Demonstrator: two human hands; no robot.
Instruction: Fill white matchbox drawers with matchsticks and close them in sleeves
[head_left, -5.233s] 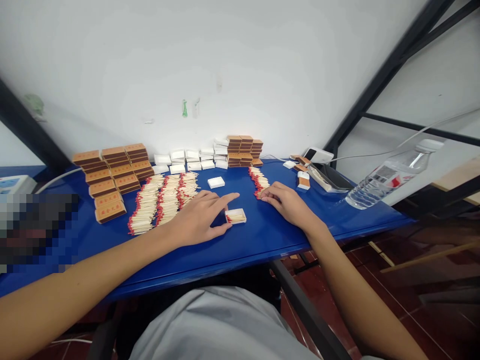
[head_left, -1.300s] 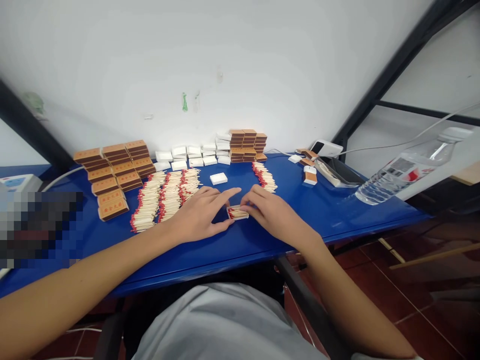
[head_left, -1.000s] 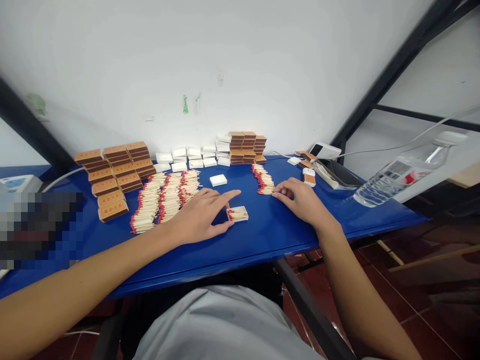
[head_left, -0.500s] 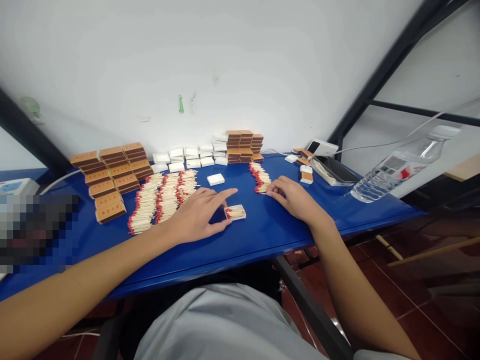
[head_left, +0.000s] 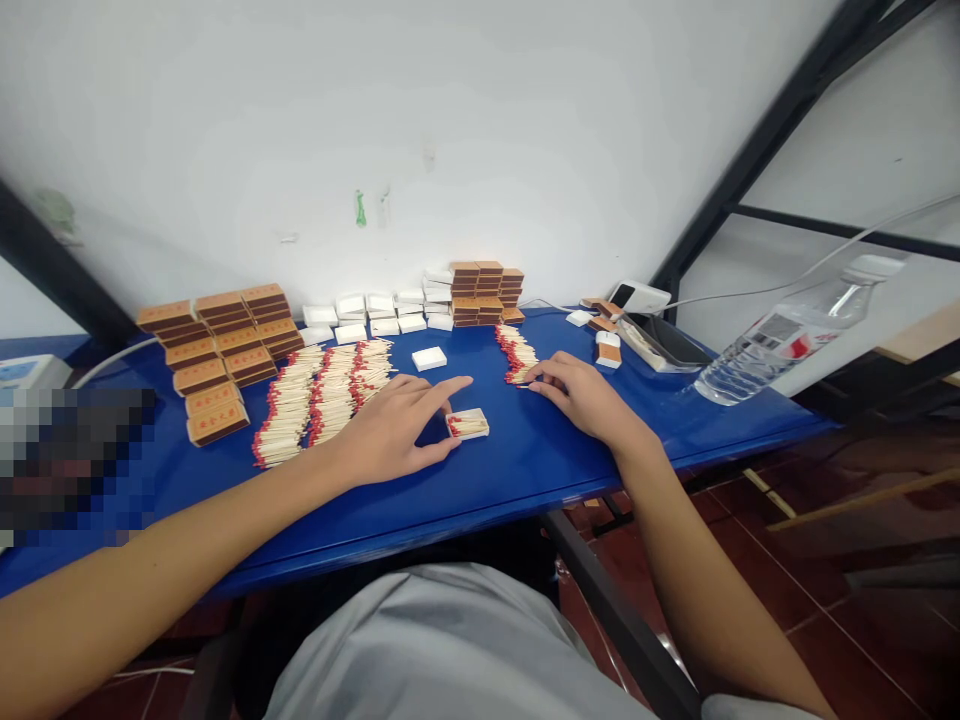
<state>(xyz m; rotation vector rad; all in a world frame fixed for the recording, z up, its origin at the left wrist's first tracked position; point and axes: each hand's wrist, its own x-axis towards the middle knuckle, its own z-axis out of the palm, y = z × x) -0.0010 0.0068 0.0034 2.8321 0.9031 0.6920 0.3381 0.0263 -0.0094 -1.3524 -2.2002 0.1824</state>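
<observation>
A small white matchbox tray [head_left: 469,424] with several red-tipped matches in it lies on the blue table [head_left: 510,470]. My left hand [head_left: 394,430] rests flat beside it, index finger and thumb touching the tray's left end and holding it steady. My right hand [head_left: 577,392] lies to the right, its fingertips pinching at the near end of a short row of loose matches [head_left: 514,354]. Whether any matches are between those fingers is hidden.
Long rows of loose matches [head_left: 315,398] lie left of my left hand. Brown matchbox sleeves [head_left: 221,345] are stacked at far left and at the back [head_left: 484,292]. White empty trays [head_left: 375,315] line the wall; one [head_left: 429,358] sits apart. A water bottle [head_left: 787,335] lies right.
My right hand left the tray, where it had laid matches, and went back to the short row of matches on the right. My left hand stayed on the tray.
</observation>
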